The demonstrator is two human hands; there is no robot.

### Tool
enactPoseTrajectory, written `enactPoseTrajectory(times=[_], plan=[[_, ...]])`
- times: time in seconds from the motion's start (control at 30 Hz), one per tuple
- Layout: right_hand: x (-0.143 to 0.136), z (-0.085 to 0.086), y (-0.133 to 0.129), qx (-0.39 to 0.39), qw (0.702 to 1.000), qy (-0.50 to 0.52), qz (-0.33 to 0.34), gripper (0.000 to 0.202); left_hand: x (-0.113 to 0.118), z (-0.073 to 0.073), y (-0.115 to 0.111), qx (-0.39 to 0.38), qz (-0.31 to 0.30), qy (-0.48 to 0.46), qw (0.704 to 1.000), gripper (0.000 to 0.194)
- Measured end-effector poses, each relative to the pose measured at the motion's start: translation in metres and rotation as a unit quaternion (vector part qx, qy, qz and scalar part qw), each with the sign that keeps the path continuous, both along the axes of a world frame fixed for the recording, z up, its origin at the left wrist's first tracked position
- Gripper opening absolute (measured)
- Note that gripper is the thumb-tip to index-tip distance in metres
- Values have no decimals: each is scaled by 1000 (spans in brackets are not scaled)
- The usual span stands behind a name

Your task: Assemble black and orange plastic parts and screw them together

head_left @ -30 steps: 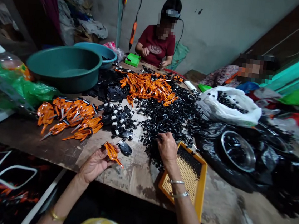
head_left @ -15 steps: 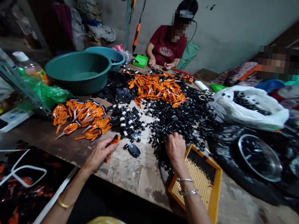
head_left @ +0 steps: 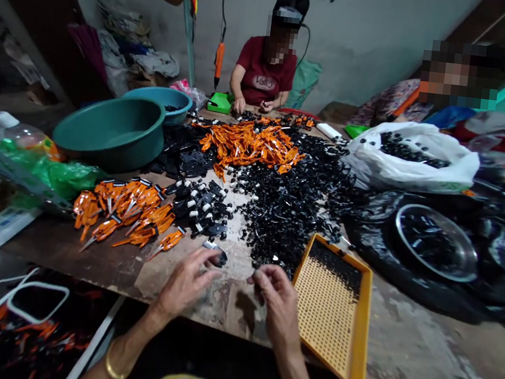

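Note:
My left hand (head_left: 186, 284) is over the table's near edge, thumb and forefinger apart, with its fingertips at a black oval plastic part (head_left: 223, 258) that they partly cover. My right hand (head_left: 277, 296) is drawn in opposite it, thumb and fingers pinched together; whatever is between them is too small or hidden to name. Just beyond the right hand spreads a heap of small black plastic pieces (head_left: 281, 217). Left of the left hand lies an orange part (head_left: 170, 242), beside a pile of similar orange parts (head_left: 125, 208). Black parts with white rollers (head_left: 202, 205) lie further back.
A yellow perforated tray (head_left: 327, 310) with tiny black pieces stands by my right hand. Further right are a steel bowl (head_left: 469, 263) and a white bag (head_left: 365, 157). At left stands a green basin (head_left: 108, 136). A co-worker (head_left: 265, 75) sits opposite, behind more orange parts (head_left: 253, 144).
The orange part has left my left hand and lies on the table; that hand has moved right to the black part. My right hand has come back from the black heap towards me.

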State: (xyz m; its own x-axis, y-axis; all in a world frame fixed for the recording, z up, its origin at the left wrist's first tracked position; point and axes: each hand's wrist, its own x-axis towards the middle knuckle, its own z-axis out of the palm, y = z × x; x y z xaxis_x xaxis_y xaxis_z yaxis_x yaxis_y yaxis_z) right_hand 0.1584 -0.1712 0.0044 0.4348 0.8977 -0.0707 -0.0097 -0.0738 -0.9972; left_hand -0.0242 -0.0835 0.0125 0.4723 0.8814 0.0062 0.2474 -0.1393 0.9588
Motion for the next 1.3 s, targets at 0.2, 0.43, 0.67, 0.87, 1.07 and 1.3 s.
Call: enactPoseTrajectory(times=[0.2,0.43,0.67,0.87,1.07,1.3], plan=[[-36,-24,2,40,997,68,6,27,33,3,-13,-157,-23,-96,983,25],[-29,-33,-1,60,980,157,106,57,30,-25,2,-278,-48,-139,949,36],[-15,-36,-8,109,985,-39,129,52,32,-17,3,-246,-128,-72,958,45],[-13,-50,-25,99,988,-111,43,43,39,6,38,-44,-108,23,993,40],[-18,-65,-26,110,989,-95,8,42,89,18,106,306,-11,316,898,28],[-17,-63,-25,140,987,-82,-14,41,135,-5,140,312,-42,419,851,29]])
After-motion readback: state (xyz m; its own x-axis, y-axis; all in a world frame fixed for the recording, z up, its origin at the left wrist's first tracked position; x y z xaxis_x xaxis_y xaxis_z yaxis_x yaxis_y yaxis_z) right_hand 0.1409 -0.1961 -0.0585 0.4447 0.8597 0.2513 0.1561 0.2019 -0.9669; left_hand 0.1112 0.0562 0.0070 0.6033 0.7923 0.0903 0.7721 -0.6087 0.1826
